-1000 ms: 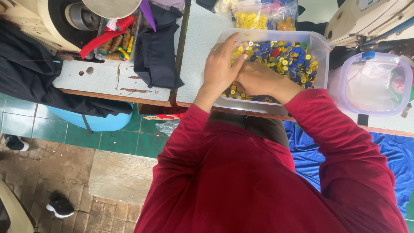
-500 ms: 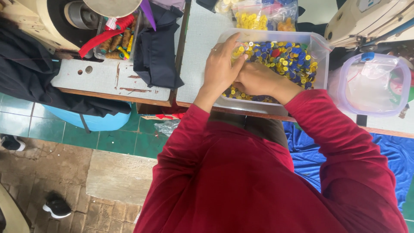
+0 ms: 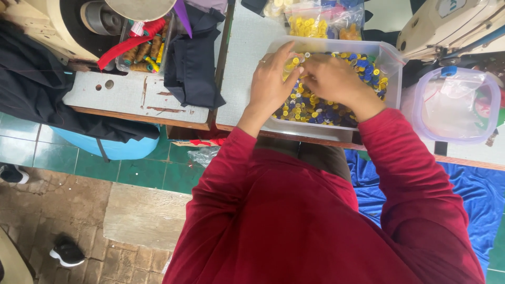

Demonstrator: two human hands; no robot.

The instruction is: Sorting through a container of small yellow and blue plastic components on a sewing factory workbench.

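Hardly shifted since half a second ago: left hand (image 3: 272,79) and right hand (image 3: 332,79) over the clear rectangular plastic tub (image 3: 390,57) of yellow and blue buttons (image 3: 305,108) at the table edge. Left fingertips pinching one yellow button; right curled, grip unclear. Risk: elbow pressure tipping tub, scattering buttons floorward.

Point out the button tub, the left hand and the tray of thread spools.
button tub (image 3: 392,58), head view, right rim
left hand (image 3: 271,81), head view, back of hand
tray of thread spools (image 3: 142,52), head view, spools inside
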